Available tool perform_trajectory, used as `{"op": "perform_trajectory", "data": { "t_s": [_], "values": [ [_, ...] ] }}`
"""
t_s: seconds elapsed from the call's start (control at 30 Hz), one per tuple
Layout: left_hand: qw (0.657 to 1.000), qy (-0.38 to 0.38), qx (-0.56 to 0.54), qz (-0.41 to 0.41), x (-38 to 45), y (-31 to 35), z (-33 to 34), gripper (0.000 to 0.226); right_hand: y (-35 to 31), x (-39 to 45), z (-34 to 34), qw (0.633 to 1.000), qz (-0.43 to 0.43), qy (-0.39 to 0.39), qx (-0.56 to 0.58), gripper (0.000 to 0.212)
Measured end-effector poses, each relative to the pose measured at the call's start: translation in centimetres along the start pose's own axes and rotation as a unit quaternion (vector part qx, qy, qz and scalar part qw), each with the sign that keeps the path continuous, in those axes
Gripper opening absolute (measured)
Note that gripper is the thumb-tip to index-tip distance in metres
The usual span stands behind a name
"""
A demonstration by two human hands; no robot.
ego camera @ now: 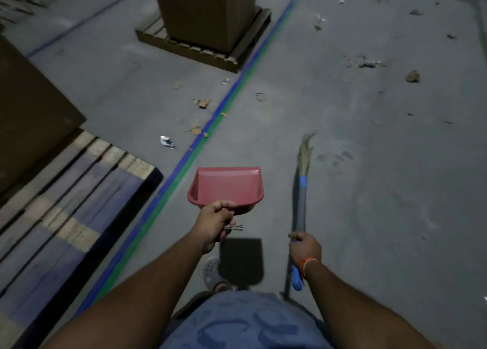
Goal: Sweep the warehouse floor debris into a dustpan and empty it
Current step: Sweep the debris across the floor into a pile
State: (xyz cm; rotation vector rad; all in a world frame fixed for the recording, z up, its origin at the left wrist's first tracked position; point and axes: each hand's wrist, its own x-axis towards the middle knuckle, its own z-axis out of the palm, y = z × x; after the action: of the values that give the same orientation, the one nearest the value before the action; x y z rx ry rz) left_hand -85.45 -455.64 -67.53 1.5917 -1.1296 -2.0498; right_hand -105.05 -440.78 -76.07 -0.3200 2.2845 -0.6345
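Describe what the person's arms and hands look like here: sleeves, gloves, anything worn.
Both forearms are bare: no sleeves or gloves visible. The left hand wears nothing visible. The right hand has a thin orange thread band around its wrist.

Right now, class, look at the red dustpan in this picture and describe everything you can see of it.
The dustpan is a red scoop that looks like smooth plastic, with raised side walls and a wide, flat front lip. It appears empty. The left hand grips its handle, holding it in the air above the grey floor, mouth pointing forward; its dark shadow falls on the floor below. A small metal clip hangs at the handle.
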Motion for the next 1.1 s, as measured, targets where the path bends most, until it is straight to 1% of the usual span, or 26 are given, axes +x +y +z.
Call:
{"op": "perform_trajectory", "data": {
  "t_s": [0.1,0.2,0.3,0.43,0.5,0.57,0.7,0.8,0.9,1.0,1.1],
  "values": [
    [0.999,0.032,-0.008,0.002,0.7,1.5,-5.5,0.025,-5.9,-0.2,4.7,0.997,-0.061,-0.054,-0.015,0.034],
    [0.997,0.072,-0.016,0.000,1.2,1.8,-9.9,0.025,-9.6,0.8,8.7,0.988,-0.112,-0.098,-0.049,0.034],
    [0.992,0.108,-0.057,0.008,1.9,2.3,-13.6,0.025,-15.0,0.2,11.3,0.974,-0.157,-0.135,-0.092,0.034],
    [0.983,0.155,-0.100,0.019,3.6,2.9,-17.7,0.024,-20.8,0.5,15.6,0.947,-0.202,-0.192,-0.160,0.034],
    [0.979,0.171,-0.106,0.014,4.6,3.2,-19.4,0.023,-22.7,1.2,17.8,0.928,-0.229,-0.216,-0.199,0.031],
    [0.976,0.185,-0.112,0.004,6.0,3.7,-20.9,0.022,-24.8,2.0,19.8,0.913,-0.239,-0.238,-0.229,0.031],
    [0.969,0.207,-0.134,-0.002,10.0,6.1,-24.0,0.023,-29.3,4.8,23.5,0.893,-0.232,-0.270,-0.276,0.035],
    [0.966,0.222,-0.129,-0.011,13.0,8.6,-26.4,0.022,-32.8,7.0,26.3,0.890,-0.219,-0.278,-0.286,0.031],
    [0.962,0.234,-0.138,-0.015,15.9,11.4,-28.0,0.025,-35.2,8.6,28.8,0.909,-0.175,-0.287,-0.249,0.028],
    [0.962,0.231,-0.144,-0.019,18.5,13.9,-28.5,0.025,-35.5,12.1,31.0,0.934,-0.111,-0.280,-0.192,0.030],
    [0.966,0.213,-0.140,-0.036,20.5,15.5,-28.4,0.024,-36.1,13.0,30.3,0.959,-0.061,-0.240,-0.138,0.031]
  ]
}}
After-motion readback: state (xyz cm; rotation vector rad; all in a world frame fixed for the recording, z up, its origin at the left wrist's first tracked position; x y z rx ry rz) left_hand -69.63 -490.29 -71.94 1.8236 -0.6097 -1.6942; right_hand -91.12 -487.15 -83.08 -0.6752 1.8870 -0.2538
